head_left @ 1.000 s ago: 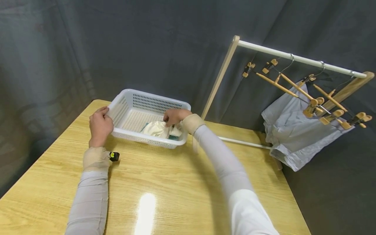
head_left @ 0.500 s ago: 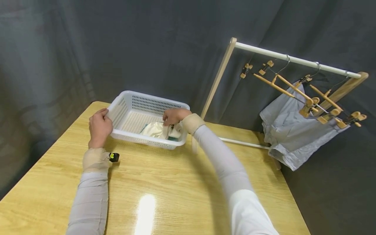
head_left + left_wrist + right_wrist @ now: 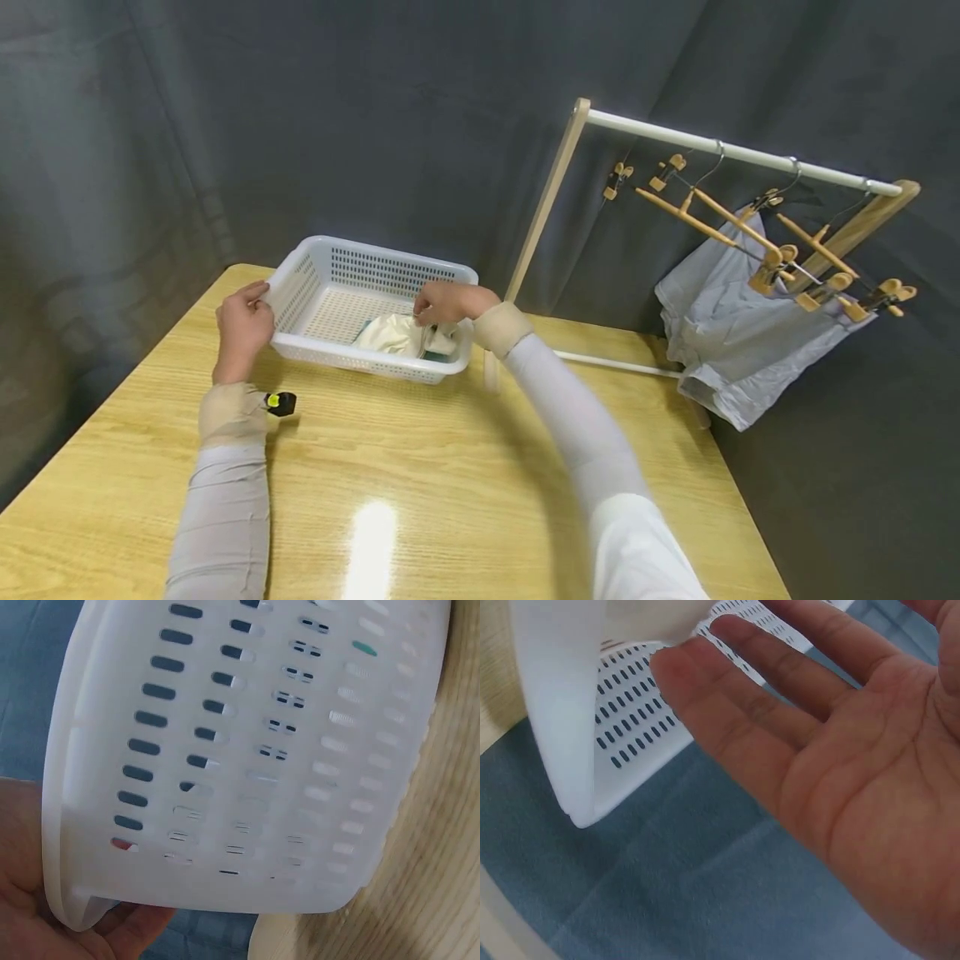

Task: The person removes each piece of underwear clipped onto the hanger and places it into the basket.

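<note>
In the head view, my left hand (image 3: 243,327) is at the left end of a white plastic basket (image 3: 337,351), gripping its rim. The left wrist view shows the rim lying across the palm, with fingers (image 3: 139,930) curled beneath it. Over the basket's right end, my right hand (image 3: 453,302) pinches the top of a crumpled white cloth (image 3: 390,335). Its other fingers (image 3: 757,712) show extended in the right wrist view, while the pinch itself is out of that view. Some teal fabric (image 3: 437,357) shows under the white cloth.
Right of the basket stands a clothes rack with a white rail (image 3: 675,137) and wooden legs. Several wooden clip hangers (image 3: 686,217) hang from it, and light grey shorts (image 3: 731,308) hang behind them. A dark curtain (image 3: 375,125) backs the wooden table (image 3: 420,467).
My left hand has shifted slightly left and its grip looks looser at the rim. My right hand has turned a little and stays at the cloth. The whole view has drifted slightly.
</note>
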A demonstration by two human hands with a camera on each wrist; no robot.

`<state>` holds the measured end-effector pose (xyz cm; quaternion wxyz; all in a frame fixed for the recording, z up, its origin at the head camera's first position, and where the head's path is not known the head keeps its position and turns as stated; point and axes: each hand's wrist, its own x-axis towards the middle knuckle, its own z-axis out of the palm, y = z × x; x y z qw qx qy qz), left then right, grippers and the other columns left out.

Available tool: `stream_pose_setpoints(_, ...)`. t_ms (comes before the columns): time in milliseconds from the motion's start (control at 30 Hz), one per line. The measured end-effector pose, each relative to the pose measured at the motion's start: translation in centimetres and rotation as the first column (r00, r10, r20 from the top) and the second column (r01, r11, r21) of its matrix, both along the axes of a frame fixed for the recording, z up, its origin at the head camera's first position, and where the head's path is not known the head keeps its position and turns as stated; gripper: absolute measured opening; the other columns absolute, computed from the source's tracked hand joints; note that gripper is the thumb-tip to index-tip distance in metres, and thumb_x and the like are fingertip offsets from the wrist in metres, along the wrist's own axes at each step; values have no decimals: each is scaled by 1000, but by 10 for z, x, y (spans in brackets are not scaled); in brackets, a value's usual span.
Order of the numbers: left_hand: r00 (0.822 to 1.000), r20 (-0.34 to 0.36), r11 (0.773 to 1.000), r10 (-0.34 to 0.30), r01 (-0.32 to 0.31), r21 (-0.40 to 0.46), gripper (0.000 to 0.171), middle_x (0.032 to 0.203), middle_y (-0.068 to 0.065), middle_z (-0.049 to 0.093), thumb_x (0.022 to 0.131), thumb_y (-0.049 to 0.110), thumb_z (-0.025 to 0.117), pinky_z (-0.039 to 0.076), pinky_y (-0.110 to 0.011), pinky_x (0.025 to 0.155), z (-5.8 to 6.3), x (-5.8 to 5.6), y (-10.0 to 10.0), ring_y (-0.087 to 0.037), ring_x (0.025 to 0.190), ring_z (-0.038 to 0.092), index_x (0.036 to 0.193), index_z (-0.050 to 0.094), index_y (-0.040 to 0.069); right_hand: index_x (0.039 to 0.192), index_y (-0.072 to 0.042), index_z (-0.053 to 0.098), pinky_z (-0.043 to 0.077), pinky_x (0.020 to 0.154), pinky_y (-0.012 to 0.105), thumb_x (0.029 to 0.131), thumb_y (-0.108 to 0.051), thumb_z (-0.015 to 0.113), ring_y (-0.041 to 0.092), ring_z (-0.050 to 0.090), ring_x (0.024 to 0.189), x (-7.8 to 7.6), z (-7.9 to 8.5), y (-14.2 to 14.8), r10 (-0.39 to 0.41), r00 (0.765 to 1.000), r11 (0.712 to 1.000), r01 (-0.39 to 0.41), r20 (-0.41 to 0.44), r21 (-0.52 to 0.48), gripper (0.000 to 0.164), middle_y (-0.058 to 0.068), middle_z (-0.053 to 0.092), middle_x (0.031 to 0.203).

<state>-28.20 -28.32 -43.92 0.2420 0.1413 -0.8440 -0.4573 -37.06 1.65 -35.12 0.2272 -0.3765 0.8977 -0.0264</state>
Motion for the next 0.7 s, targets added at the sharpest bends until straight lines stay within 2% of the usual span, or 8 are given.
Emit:
stream_pose_setpoints(133, 999, 48, 1000, -8, 9, -25, 44, 132, -20, 50, 92, 14, 33, 39, -50, 96, 2, 3, -1, -35, 118, 44, 131, 49, 2, 126, -11, 56, 41, 96, 30, 94, -28, 51, 17, 48, 117, 11, 5, 11, 46, 998, 994, -48, -31, -95, 37, 2, 53, 130)
stream_pose_setpoints(200, 998, 57, 997, -5, 9, -75, 44, 128, -26, 50, 92, 15, 34, 39, -54, 94, 5, 5, -1, -40, 116, 45, 130, 49, 0, 126, -9, 56, 42, 95, 29, 94, -25, 50, 19, 50, 114, 19, 6, 17, 69, 996, 982, -77, -47, -175, 36, 3, 54, 129)
stream_pose_setpoints(300, 999, 37, 987, 3, 3, -163, 44, 129, -30, 48, 91, 15, 35, 34, -58, 97, 14, 9, 0, -46, 118, 41, 127, 50, -5, 124, -7, 56, 43, 93, 28, 94, -24, 50, 17, 52, 112, 34, 6, 26, 97, 992, 953, -115, -77, -280, 36, 4, 56, 127)
stream_pose_setpoints(433, 999, -42, 973, -15, 5, -229, 42, 131, -30, 45, 91, 15, 37, 28, -59, 102, 30, 14, 12, -47, 121, 38, 122, 53, -8, 122, -6, 58, 39, 98, 28, 93, -23, 51, 16, 47, 117, 58, -1, 40, 107, 976, 924, -169, -191, -344, 34, 5, 55, 127)
stream_pose_setpoints(533, 991, -124, 971, -54, 23, -237, 38, 129, -28, 48, 91, 14, 40, 30, -59, 100, 42, 16, 31, -46, 119, 41, 118, 57, -7, 121, -8, 58, 34, 103, 30, 92, -26, 53, 19, 40, 122, 76, -9, 55, 82, 942, 925, -194, -326, -328, 34, 8, 50, 131)
stream_pose_setpoints(633, 970, -212, 973, -122, 74, -220, 35, 126, -25, 52, 90, 11, 42, 34, -56, 99, 49, 15, 55, -42, 117, 45, 115, 61, -3, 123, -10, 57, 31, 105, 36, 91, -28, 54, 22, 33, 126, 93, -17, 75, 44, 906, 931, -190, -422, -312, 36, 11, 43, 138)
stream_pose_setpoints(700, 948, -268, 972, -169, 116, -203, 32, 124, -21, 54, 88, 9, 46, 36, -53, 98, 50, 14, 73, -39, 116, 47, 112, 64, -1, 124, -12, 56, 31, 105, 37, 91, -27, 55, 22, 31, 127, 102, -23, 89, 13, 893, 930, -176, -449, -322, 37, 11, 40, 140)
